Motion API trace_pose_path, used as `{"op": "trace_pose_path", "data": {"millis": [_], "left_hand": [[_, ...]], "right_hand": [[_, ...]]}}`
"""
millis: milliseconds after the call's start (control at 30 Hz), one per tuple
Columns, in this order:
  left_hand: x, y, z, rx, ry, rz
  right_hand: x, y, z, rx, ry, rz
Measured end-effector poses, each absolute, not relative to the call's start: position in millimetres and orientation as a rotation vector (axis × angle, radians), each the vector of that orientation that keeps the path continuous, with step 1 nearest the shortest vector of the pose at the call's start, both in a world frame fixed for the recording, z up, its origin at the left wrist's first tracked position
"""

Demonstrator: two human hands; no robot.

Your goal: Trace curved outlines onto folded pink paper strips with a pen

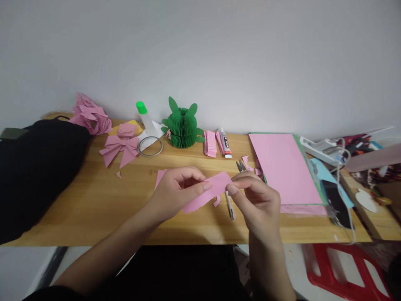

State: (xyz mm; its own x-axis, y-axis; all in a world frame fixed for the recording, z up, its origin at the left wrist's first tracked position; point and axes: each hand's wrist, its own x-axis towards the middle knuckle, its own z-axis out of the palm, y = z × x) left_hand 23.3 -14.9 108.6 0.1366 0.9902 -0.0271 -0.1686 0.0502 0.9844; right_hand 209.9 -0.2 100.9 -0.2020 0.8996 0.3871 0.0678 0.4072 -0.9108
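Observation:
A strip of pink paper (216, 184) is held up above the table between both hands. My left hand (178, 190) grips its left part, thumb on top and fingers behind. At the strip's right end, my right hand (258, 194) pinches the edge between thumb and fingertips. Under the hands lie a pen (230, 207) and a small curved pink scrap (216, 201). Scissors (241, 166) show partly behind my right hand. Another piece of pink paper (159, 177) is mostly covered by my left hand.
Along the wall stand a green paper honeycomb figure (183, 129), a glue stick (145, 117), a tape ring (151, 146) and a glue tube (225, 144). Pink paper bows (120, 148) lie left, near a black bag (40, 171). Pink sheets (286, 167) lie right. A red stool (347, 267) is below.

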Motion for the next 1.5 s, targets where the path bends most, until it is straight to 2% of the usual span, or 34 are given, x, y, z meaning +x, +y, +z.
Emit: {"op": "trace_pose_path", "data": {"millis": [667,933,1500], "left_hand": [[25,-19,112,1.102,1.192,1.092],[25,-19,114,1.078,1.109,1.173],[26,-24,117,1.268,1.272,1.301]], "right_hand": [[206,-6,101,-0.947,-1.553,0.853],[208,-10,103,-0.956,-1.541,0.802],[208,-10,99,-0.942,-1.526,0.731]]}}
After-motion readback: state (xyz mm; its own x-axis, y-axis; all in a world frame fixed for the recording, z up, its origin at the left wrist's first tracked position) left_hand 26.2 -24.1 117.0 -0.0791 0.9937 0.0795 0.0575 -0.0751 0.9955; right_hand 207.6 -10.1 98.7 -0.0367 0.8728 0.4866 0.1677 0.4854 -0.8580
